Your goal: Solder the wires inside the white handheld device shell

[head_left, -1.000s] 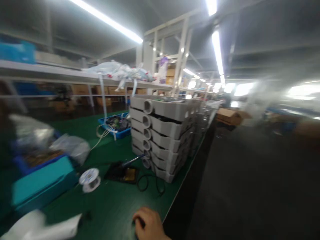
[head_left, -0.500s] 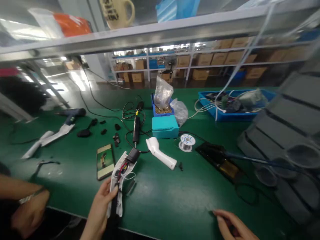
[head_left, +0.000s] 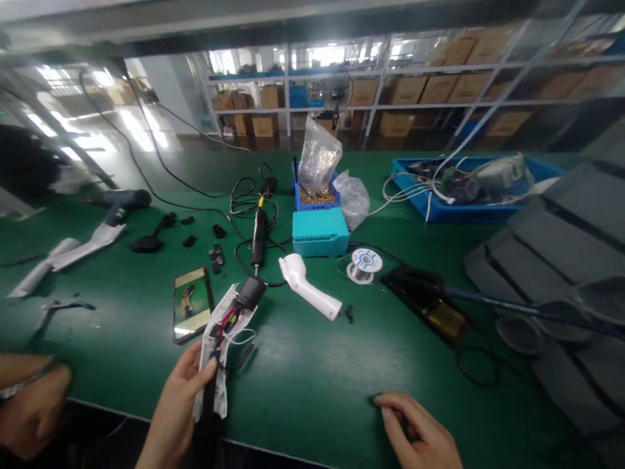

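Green bench (head_left: 312,384): L hand (head_left: 181,394) closed on wht shell (head_left: 211,335) w/ wires, R hand (head_left: 417,430) half-curled, can't tell contents.

Left hand (head_left: 186,384), lower left of centre: 1, bare, slim thumb (head_left: 205,376), uncovered forearm (head_left: 159,435). Right hand (head_left: 420,431), lower right of centre: 1, bare, slender fingers (head_left: 398,402).

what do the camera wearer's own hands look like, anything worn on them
Both the left hand and the right hand are bare, with no gloves. No ring, watch or sleeve shows on the parts in view, though the right one is slightly blurred. The pale band at the far left is on another person's wrist.
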### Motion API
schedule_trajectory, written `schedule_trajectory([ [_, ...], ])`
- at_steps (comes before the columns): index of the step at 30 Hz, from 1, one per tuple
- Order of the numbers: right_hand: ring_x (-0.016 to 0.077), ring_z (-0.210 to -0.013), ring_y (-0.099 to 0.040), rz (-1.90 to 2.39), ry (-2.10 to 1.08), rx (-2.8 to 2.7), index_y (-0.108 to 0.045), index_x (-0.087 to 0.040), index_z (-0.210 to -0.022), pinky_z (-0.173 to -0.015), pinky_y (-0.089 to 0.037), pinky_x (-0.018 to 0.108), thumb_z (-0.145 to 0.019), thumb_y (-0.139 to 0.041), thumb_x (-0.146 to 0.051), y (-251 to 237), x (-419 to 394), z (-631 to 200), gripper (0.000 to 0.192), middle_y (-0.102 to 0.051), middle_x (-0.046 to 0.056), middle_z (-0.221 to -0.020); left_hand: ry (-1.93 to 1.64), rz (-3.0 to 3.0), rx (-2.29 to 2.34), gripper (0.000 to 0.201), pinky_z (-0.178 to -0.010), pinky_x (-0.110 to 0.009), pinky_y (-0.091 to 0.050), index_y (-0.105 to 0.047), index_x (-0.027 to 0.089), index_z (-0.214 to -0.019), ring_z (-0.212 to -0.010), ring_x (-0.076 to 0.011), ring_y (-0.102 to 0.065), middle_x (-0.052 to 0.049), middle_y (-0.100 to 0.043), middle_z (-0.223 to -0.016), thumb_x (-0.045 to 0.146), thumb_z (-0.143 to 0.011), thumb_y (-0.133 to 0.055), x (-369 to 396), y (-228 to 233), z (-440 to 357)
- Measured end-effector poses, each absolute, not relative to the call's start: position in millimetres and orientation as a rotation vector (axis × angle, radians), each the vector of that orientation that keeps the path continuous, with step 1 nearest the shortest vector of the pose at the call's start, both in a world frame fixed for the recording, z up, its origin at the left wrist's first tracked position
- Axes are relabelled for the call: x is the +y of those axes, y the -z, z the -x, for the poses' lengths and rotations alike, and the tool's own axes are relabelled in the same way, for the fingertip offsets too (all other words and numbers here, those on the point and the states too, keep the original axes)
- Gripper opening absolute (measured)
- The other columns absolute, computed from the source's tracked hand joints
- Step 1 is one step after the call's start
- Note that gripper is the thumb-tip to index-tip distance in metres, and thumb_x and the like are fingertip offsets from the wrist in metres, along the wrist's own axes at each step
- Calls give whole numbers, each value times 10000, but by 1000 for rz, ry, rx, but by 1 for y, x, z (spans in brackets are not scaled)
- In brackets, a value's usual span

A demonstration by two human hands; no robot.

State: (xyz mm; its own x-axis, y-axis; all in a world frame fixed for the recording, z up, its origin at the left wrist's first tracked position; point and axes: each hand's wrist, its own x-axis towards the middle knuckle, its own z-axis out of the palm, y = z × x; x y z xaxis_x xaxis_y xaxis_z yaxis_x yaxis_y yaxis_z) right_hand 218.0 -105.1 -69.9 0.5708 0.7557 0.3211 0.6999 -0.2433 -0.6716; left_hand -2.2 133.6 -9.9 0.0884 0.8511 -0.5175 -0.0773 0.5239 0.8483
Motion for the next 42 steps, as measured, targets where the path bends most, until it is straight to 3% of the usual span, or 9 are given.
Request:
schedule_trajectory([
  [5,143,-649,-644,2030,-122,-1101,-663,-223,-783,-579,-514,196,-861,-485,-244,62,-104,-212,195,-675,8,-743,-776,-759,1349,632,-431,-217,-482,-639,183,-913,-458,-131,-575,26,-688,-701,126,-304,-799,134,3,-2],
  [10,142,-522,-575,2024,-361,-1138,-660,-212,-771,-500,-487,227,-837,-450,-239,39,-86,-226,223,-632,5,-644,-782,-772,1362,583,-409,-211,-480,-625,174,-880,-438,-125,-567,25,-684,-677,112,-318,-767,133,-2,-5],
  [14,178,-751,-607,2095,-343,-1335,-653,-174,-890,-698,-513,290,-817,-489,-156,19,-47,-255,180,-659,51,-849,-809,-775,1336,529,-414,-196,-480,-625,167,-875,-464,-118,-576,9,-696,-718,112,-365,-755,134,-1,-5],
  [18,227,-947,-548,2211,-185,-1441,-663,-135,-917,-870,-453,354,-803,-553,-97,14,-6,-274,162,-635,90,-968,-821,-771,1284,508,-438,-197,-495,-632,169,-888,-483,-116,-588,13,-695,-737,97,-404,-765,134,3,-3],
  [29,255,-865,-511,2317,-88,-1441,-705,-132,-808,-771,-439,365,-797,-630,-168,26,24,-270,85,-601,104,-853,-817,-770,1235,617,-447,-195,-492,-625,160,-922,-497,-108,-582,-3,-712,-805,143,-341,-831,131,3,-3],
  [38,249,-882,-536,2262,-38,-1504,-664,-163,-770,-804,-445,385,-785,-620,-157,20,-15,-268,47,-622,85,-868,-829,-775,1203,610,-508,-203,-481,-624,155,-928,-580,-129,-603,0,-698,-800,179,-360,-843,133,9,0],
  [42,253,-816,-554,2153,-40,-1452,-630,-192,-695,-741,-453,399,-826,-544,-340,30,-39,-266,216,-622,81,-798,-859,-807,1190,547,-553,-211,-471,-643,155,-892,-644,-149,-616,3,-689,-764,196,-385,-845,131,9,-2],
])
